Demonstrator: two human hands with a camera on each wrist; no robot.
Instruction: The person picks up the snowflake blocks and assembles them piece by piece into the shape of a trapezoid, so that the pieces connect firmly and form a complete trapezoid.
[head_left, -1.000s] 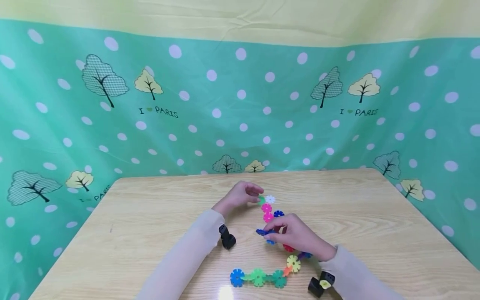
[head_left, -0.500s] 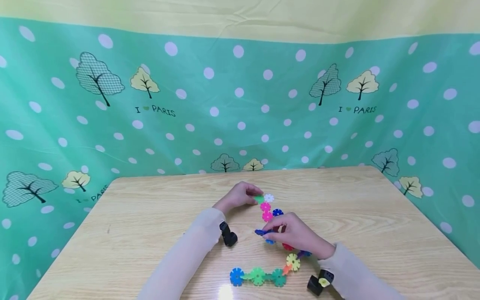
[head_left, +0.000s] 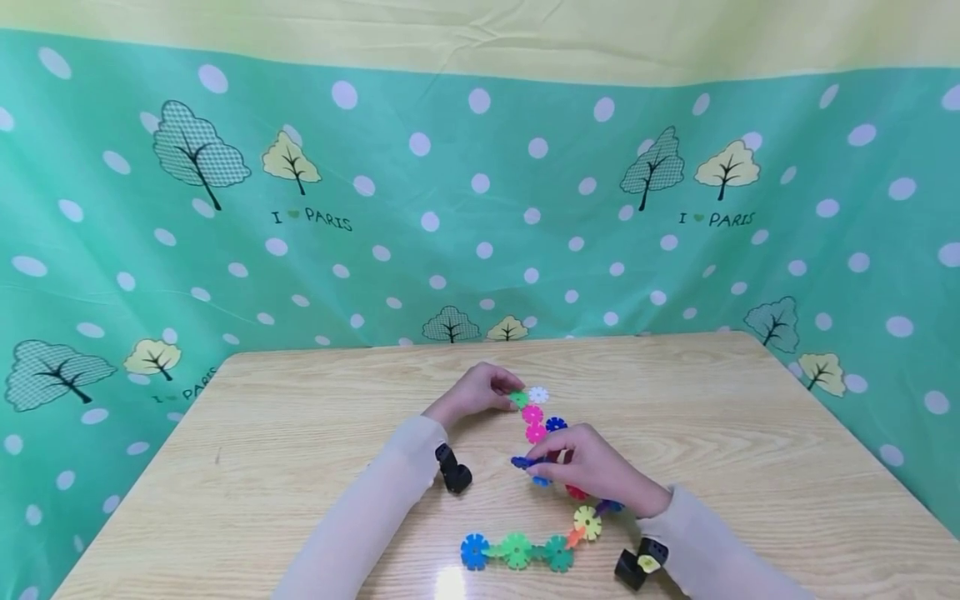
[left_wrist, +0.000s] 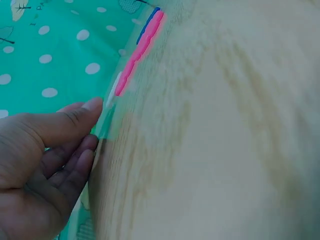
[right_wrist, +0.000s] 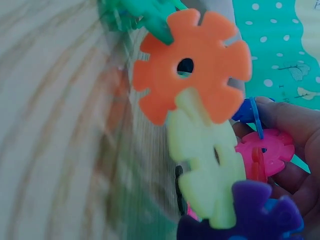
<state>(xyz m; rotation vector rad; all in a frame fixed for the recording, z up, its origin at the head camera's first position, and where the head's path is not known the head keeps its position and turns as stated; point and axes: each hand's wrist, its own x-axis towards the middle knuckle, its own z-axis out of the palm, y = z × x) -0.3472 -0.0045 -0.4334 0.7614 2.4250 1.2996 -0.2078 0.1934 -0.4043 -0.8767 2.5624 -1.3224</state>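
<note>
In the head view my left hand [head_left: 480,389] grips a green flower-shaped disc [head_left: 519,400] at its edge, fingertips and thumb on either side. That disc lies by a white disc [head_left: 538,395] and two pink discs [head_left: 532,414]. My right hand [head_left: 596,468] pinches a dark blue notched disc [head_left: 521,462] between thumb and fingers. Beneath and around that hand run a lighter blue disc [head_left: 542,481], a red disc [head_left: 577,492] and a navy disc [head_left: 557,424], partly hidden. The right wrist view shows orange [right_wrist: 200,65], pale yellow [right_wrist: 205,160] and purple [right_wrist: 240,215] discs slotted together.
The linked chain curves along the wooden table [head_left: 337,400] toward the front, through a yellow disc [head_left: 587,522], green discs [head_left: 516,550] and a blue disc [head_left: 475,551] at its end. A dotted green curtain [head_left: 480,208] hangs behind the table.
My left fingers have shifted slightly on the green disc. The right hand keeps its pinch on the dark blue disc, almost still. The view has tilted a little.
</note>
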